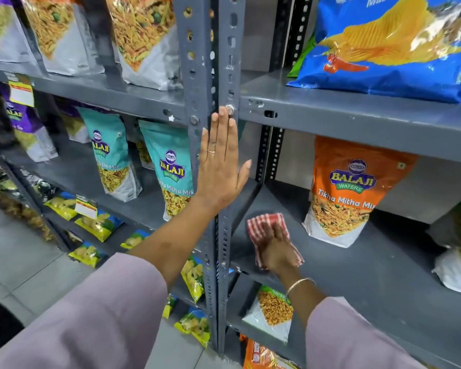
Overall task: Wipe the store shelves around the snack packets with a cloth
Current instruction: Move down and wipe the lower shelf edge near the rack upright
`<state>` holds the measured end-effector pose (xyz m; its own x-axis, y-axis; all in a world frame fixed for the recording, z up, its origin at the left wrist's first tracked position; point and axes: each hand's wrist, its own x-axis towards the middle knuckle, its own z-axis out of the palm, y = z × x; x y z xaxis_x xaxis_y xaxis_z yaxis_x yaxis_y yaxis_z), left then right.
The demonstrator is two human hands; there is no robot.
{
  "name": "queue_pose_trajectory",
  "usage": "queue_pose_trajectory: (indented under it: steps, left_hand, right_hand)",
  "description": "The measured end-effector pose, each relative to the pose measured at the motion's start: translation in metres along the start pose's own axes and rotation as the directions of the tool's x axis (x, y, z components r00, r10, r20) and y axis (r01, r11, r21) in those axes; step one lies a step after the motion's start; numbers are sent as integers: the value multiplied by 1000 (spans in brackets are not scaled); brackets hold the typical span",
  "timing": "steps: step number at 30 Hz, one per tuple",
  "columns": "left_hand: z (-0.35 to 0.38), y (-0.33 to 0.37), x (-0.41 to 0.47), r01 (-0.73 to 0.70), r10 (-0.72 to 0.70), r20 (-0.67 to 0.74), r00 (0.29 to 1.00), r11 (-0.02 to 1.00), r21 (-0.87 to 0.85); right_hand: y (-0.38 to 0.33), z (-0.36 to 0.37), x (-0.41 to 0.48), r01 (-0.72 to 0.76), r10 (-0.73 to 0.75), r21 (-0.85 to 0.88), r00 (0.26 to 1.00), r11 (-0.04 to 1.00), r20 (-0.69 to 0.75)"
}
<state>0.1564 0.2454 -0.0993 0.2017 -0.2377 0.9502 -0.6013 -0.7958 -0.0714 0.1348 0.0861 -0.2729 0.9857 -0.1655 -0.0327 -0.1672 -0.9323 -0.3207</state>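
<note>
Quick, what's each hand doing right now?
Left hand: open, flat against the shelf upright.
Right hand: open, pressing the checked cloth onto the shelf.

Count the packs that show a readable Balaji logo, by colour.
Teal packs: 2
Orange pack: 1
Purple pack: 1, logo partly cut off
Total: 4
</note>
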Motion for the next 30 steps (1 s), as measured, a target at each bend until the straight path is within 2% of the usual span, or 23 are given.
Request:
queue_pose_trajectory:
  steps: [2, 3, 5, 6, 7, 9, 10, 11, 14, 15, 17, 18, 19, 22, 23, 24, 26, 27, 28, 29, 30]
  left_hand:
    - [-1, -27, -28, 110, -107, 125, 986, 994, -24]
    - [0, -26, -32, 99, -98, 100, 990, 995, -14]
    - [0, -21, -33, 96, -95, 108, 990, 995, -5]
    - [-1, -18, -27, 92, -90, 116, 989, 996, -11]
    - [-1, -16, -23, 93, -92, 122, 988, 996, -2]
    - [0, -14, -21, 74, -77, 112, 991, 997, 32]
    - [0, -13, -22, 68, -71, 107, 992, 997, 37]
    - [0, -11, -23, 68, -72, 103, 992, 997, 43]
    - [1, -10, -22, 80, -81, 75, 994, 997, 16]
    - [1, -11, -22, 76, -78, 73, 994, 997, 25]
    - [1, -12, -21, 60, -63, 72, 995, 998, 34]
    - [1, -13, -21, 53, -55, 67, 996, 998, 32]
    - [1, -13, -22, 48, -50, 62, 997, 998, 35]
    - [0, -12, -22, 43, -44, 49, 998, 999, 17]
    - [0, -13, -22, 43, -44, 44, 998, 999, 10]
    - [0, -13, -22, 43, -43, 39, 998, 999, 3]
    - [1, -13, -21, 42, -41, 32, 999, 999, -14]
    - [1, -13, -21, 44, -43, 32, 999, 999, -21]
    - [2, -13, -22, 47, -46, 36, 998, 998, -30]
    - [3, -13, -22, 48, -47, 41, 998, 998, -34]
    - [3, -13, -22, 46, -45, 42, 998, 998, -30]
  right_hand:
    - [-40, 36, -16, 84, -75, -51, 984, 995, 159]
    - [-42, 37, -27, 169, -155, -85, 977, 982, 144]
    - [-38, 32, -34, 313, -314, -72, 949, 947, -3]
    - [-31, 30, -27, 334, -335, -27, 937, 942, -99]
    - [-24, 30, -22, 290, -302, -97, 941, 952, -152]
    - [-12, 27, -15, 9, -12, -63, 999, 998, -49]
    - [-11, 35, -11, -100, 102, -54, 994, 994, 32]
    - [-16, 39, -10, -141, 143, -38, 988, 989, 61]
    - [-27, 46, -3, 134, -126, -68, 986, 989, 109]
    - [-29, 43, 1, 107, -101, -51, 988, 993, 114]
    - [-27, 37, 14, -161, 163, -55, 987, 985, 17]
    - [-27, 34, 19, -248, 249, -33, 968, 968, 21]
    - [-31, 34, 24, -251, 252, -11, 967, 968, 36]
    - [-29, 44, 45, 52, -52, 4, 993, 999, 110]
    - [-27, 43, 51, 35, -36, 13, 995, 999, 92]
    - [-21, 44, 59, -82, 82, -8, 995, 997, 55]
    - [-20, 36, 66, -314, 313, 43, 949, 948, 37]
    - [-21, 32, 69, -298, 296, 64, 954, 952, 45]
    - [-23, 32, 72, -176, 174, 62, 984, 982, 39]
    - [-25, 31, 75, -22, 18, 46, 997, 999, 70]
    - [-23, 33, 84, 75, -76, 22, 995, 997, 67]
